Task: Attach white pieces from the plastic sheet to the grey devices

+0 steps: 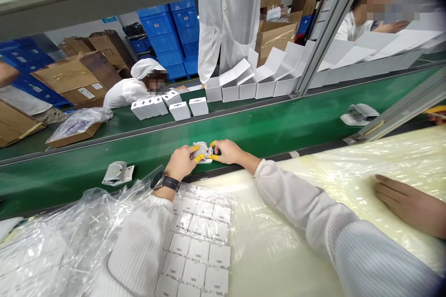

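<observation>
A white plastic part with a rounded top (200, 150) rests on the green conveyor belt (265, 130) in front of me. My left hand (181, 161), with yellow finger cots and a dark wristwatch, grips it from the left with thumb and finger. My right hand (228, 152), also in yellow finger cots, pinches a small white piece (210, 151) at the part's right edge. Whether the two are joined cannot be made out. Below my hands lies a clear plastic bag of flat white pieces (200, 248) in rows.
Similar white parts lie on the belt to the left (117, 173) and far right (359, 114). Another person's hand (411, 204) rests on the yellowish sheet (285, 241). Beyond a metal post (327, 32) and rail, open white boxes (247, 88) line the far bench, with people behind.
</observation>
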A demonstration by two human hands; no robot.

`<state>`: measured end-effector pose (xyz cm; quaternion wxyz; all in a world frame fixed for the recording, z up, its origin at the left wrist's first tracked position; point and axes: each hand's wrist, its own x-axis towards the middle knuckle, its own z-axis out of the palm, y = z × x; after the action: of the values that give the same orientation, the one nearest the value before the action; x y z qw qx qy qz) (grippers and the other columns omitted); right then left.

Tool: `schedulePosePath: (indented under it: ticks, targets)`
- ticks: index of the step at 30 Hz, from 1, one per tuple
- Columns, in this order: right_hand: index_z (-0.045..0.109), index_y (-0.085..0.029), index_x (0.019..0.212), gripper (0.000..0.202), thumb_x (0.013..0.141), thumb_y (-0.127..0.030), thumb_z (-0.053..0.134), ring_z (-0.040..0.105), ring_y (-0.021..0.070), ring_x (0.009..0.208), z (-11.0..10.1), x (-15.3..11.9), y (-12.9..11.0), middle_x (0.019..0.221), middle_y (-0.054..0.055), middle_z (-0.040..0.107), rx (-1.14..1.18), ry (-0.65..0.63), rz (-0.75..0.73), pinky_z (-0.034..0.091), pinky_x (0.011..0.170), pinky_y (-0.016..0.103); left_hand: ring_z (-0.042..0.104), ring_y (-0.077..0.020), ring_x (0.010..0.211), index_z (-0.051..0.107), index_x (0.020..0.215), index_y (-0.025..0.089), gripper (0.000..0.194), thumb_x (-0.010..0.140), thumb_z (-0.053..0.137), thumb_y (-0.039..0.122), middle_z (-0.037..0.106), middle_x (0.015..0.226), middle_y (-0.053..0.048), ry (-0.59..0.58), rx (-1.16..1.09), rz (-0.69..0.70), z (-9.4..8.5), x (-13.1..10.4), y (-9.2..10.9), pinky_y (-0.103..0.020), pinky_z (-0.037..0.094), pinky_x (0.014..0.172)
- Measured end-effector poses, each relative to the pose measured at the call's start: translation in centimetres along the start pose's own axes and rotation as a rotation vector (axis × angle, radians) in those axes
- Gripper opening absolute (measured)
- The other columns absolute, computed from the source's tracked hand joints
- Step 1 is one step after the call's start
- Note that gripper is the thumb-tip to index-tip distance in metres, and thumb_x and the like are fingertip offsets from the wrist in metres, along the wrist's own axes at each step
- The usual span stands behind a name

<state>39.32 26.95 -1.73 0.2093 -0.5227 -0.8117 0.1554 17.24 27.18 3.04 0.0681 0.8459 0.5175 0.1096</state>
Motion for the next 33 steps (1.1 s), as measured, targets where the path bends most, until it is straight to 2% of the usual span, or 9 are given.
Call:
schedulePosePath:
  ticks: [5, 12, 16, 19, 23, 27, 29, 33]
  targets:
    - [0.063, -0.016, 0.080, 0.025, 0.079, -0.039, 0.074, 0.059, 0.0143, 0.070, -0.2, -0.7, 1.0, 0.081, 0.003, 0.070, 0.009, -0.038, 0.004, 0.031, 0.060, 0.024, 0.066, -0.0218, 0.078, 0.071, 0.121, 0.021, 0.040, 0.085, 0.064, 0.035, 0.070, 0.096, -0.008, -0.003, -0.029, 0.011, 0.5, 0.5, 0.8, -0.027, 0.045, 0.068]
    - [0.067, -0.018, 0.082, 0.023, 0.074, -0.037, 0.077, 0.056, 0.0124, 0.064, -0.5, -1.5, 2.3, 0.078, 0.000, 0.069, 0.060, 0.017, 0.055, 0.029, 0.056, 0.024, 0.063, -0.0188, 0.074, 0.072, 0.118, 0.018, 0.037, 0.085, 0.066, 0.035, 0.069, 0.097, -0.007, -0.009, -0.049, 0.032, 1.1, 1.2, 2.2, -0.026, 0.045, 0.067]
    - [0.071, -0.018, 0.085, 0.015, 0.082, -0.033, 0.070, 0.055, 0.0111, 0.061, -0.5, -1.6, 3.5, 0.073, -0.001, 0.067, 0.146, 0.011, 0.045, 0.031, 0.056, 0.023, 0.062, -0.0171, 0.071, 0.074, 0.113, 0.018, 0.032, 0.085, 0.067, 0.031, 0.069, 0.095, -0.007, 0.016, -0.082, 0.058, 1.8, 1.4, 2.7, -0.025, 0.046, 0.066]
    - [0.073, -0.018, 0.091, 0.012, 0.083, -0.026, 0.068, 0.053, 0.0104, 0.059, -0.3, -1.2, 4.6, 0.071, -0.002, 0.066, 0.193, 0.042, 0.131, 0.032, 0.056, 0.023, 0.062, -0.0160, 0.069, 0.074, 0.113, 0.018, 0.031, 0.085, 0.067, 0.031, 0.069, 0.095, -0.007, 0.030, -0.118, 0.073, 2.3, 1.8, 3.0, -0.025, 0.047, 0.065]
    - [0.070, -0.018, 0.105, 0.028, 0.078, -0.025, 0.074, 0.056, 0.0111, 0.060, -0.7, -0.7, 5.9, 0.073, -0.002, 0.068, 0.229, 0.036, 0.227, 0.035, 0.055, 0.022, 0.063, -0.0163, 0.069, 0.074, 0.113, 0.017, 0.032, 0.084, 0.067, 0.030, 0.070, 0.097, -0.007, 0.031, -0.143, 0.092, 2.8, 2.4, 3.6, -0.025, 0.049, 0.067]
    - [0.064, -0.018, 0.121, 0.052, 0.074, -0.033, 0.080, 0.057, 0.0135, 0.059, -1.5, -1.2, 6.8, 0.071, -0.001, 0.068, 0.218, 0.000, 0.228, 0.036, 0.054, 0.024, 0.065, -0.0176, 0.072, 0.073, 0.115, 0.018, 0.035, 0.083, 0.069, 0.031, 0.069, 0.098, -0.008, 0.018, -0.154, 0.109, 2.9, 2.8, 4.3, -0.027, 0.052, 0.071]
    - [0.063, -0.018, 0.122, 0.053, 0.075, -0.034, 0.080, 0.057, 0.0139, 0.060, -1.7, -1.6, 7.1, 0.071, -0.001, 0.067, 0.228, 0.051, 0.228, 0.037, 0.056, 0.024, 0.067, -0.0190, 0.076, 0.073, 0.115, 0.018, 0.037, 0.080, 0.072, 0.031, 0.069, 0.100, -0.008, -0.007, -0.153, 0.122, 3.0, 2.8, 5.0, -0.027, 0.053, 0.075]
    - [0.064, -0.014, 0.118, 0.039, 0.082, -0.028, 0.070, 0.056, 0.0137, 0.062, -2.0, -1.9, 7.5, 0.066, -0.002, 0.062, 0.348, 0.316, 0.335, 0.042, 0.063, 0.025, 0.068, -0.0241, 0.088, 0.072, 0.116, 0.017, 0.037, 0.079, 0.071, 0.022, 0.068, 0.104, -0.011, 0.021, -0.077, 0.047, 3.3, 2.7, 7.5, -0.034, 0.054, 0.084]
